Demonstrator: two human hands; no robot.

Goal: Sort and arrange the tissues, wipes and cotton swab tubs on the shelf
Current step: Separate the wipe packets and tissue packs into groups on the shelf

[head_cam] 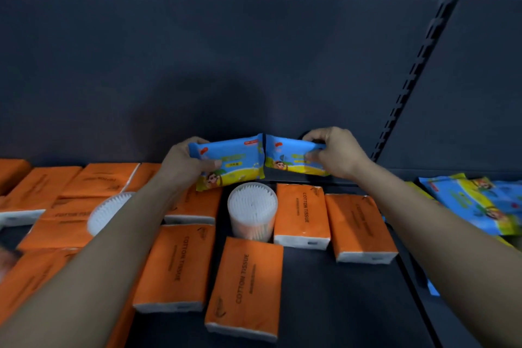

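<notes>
The sorting looks only partly done, in my judgement: orange cotton tissue packs (301, 213) lie scattered flat at mixed angles across the dark shelf (339, 305), with a cotton swab tub (252, 210) standing among them near the back and a second swab tub (108, 212) partly hidden behind the left forearm. A loose heap of wipes packs (477, 203) sits in the next bay to the right, so grouping by kind is still to do. The left hand (185, 159) is closed on one blue-and-yellow wipes pack (231, 162), thumb on its face, and the right hand (336, 154) pinches a second wipes pack (293, 158) by its right end. Both packs are held up edge to edge near the shelf's back panel (226, 65), above the tissues.
</notes>
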